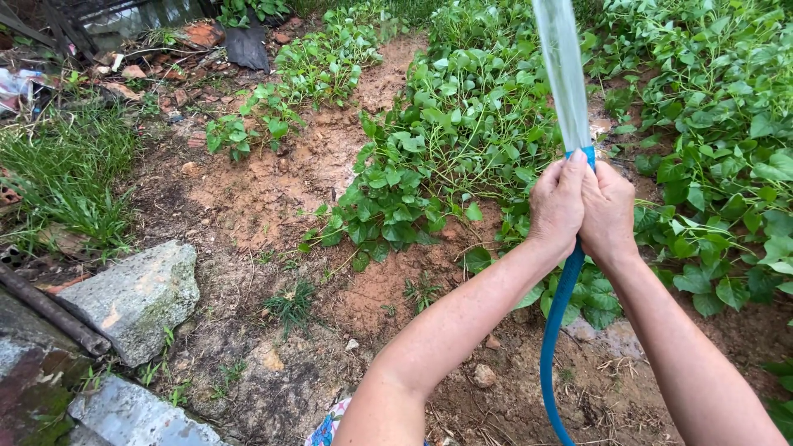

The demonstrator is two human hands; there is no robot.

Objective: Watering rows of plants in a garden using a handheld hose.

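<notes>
Leafy green plants (462,124) are spreading across the reddish soil bed (273,190) — a grey stone block (136,297) sitting left. Both hands are squeezing the blue rubber hose (560,306) end — left hand (557,202) and right hand (609,211) pressed together, water (563,66) jetting upward.

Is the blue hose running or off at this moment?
Running. A flat sheet of water fans up from the end of the blue hose, which the left hand and right hand squeeze together.

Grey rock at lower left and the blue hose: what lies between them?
In the head view, between the grey rock and blue hose: bare reddish soil, small grass tufts, and the left forearm.
</notes>
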